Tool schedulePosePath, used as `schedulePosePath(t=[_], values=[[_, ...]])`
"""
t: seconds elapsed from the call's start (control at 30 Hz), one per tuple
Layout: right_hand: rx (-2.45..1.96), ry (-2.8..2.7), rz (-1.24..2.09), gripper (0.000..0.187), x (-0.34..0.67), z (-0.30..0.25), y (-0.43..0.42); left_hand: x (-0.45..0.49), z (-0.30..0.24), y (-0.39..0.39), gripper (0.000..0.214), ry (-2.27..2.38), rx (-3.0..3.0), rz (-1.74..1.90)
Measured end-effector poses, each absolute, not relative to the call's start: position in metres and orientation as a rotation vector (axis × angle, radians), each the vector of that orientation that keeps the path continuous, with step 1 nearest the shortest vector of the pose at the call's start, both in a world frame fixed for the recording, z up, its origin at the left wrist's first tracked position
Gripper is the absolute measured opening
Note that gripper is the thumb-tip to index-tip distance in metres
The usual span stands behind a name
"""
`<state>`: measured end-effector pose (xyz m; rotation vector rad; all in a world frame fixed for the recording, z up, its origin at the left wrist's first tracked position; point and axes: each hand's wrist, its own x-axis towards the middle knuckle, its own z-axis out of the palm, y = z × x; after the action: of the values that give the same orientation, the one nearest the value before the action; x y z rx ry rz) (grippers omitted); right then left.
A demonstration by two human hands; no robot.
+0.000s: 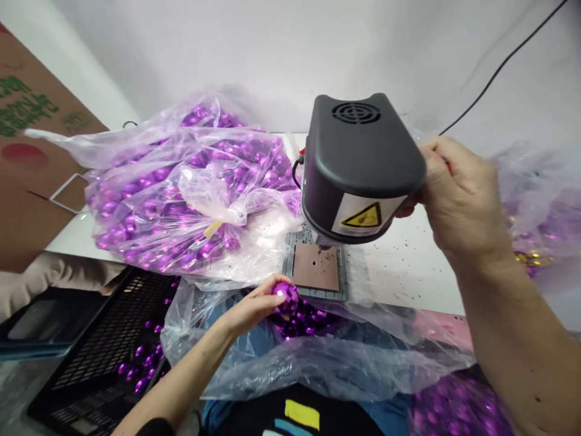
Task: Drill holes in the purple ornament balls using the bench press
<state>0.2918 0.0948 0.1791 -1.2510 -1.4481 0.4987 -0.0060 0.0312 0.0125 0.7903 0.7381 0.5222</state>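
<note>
While a shiny purple faceted ball (285, 298) was just beside the near-left corner of a square brown plate (316, 269), the left hand (265, 297) had its fingers closed around it. Shiny purple pieces (306, 324) lay nearer, among loose clear plastic sheeting (318, 366). The right hand (456, 188) was clamped on the right side of a rounded black machine housing (363, 157), its fingertips partly hidden. A knotted clear plastic bag (190, 200) of purple balls lay far left; a black lattice plastic basket (100, 339) stood near left.
</note>
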Motion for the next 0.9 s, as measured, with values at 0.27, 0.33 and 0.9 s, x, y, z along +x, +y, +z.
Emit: schedulePosePath(t=[0.27,0.33,0.9], values=[[-1.306,-1.444,0.47,0.042,0.293,0.179,0.091,0.03,0.014,0.053,0.056,0.894,0.983,0.737],[-1.286,-1.432,0.48,0.041,0.292,0.178,0.092,0.033,0.017,0.056,0.055,0.953,1.074,0.757],[-1.213,-1.413,0.494,0.045,0.294,0.174,0.096,0.068,-0.003,0.089,0.051,1.119,1.888,0.805]])
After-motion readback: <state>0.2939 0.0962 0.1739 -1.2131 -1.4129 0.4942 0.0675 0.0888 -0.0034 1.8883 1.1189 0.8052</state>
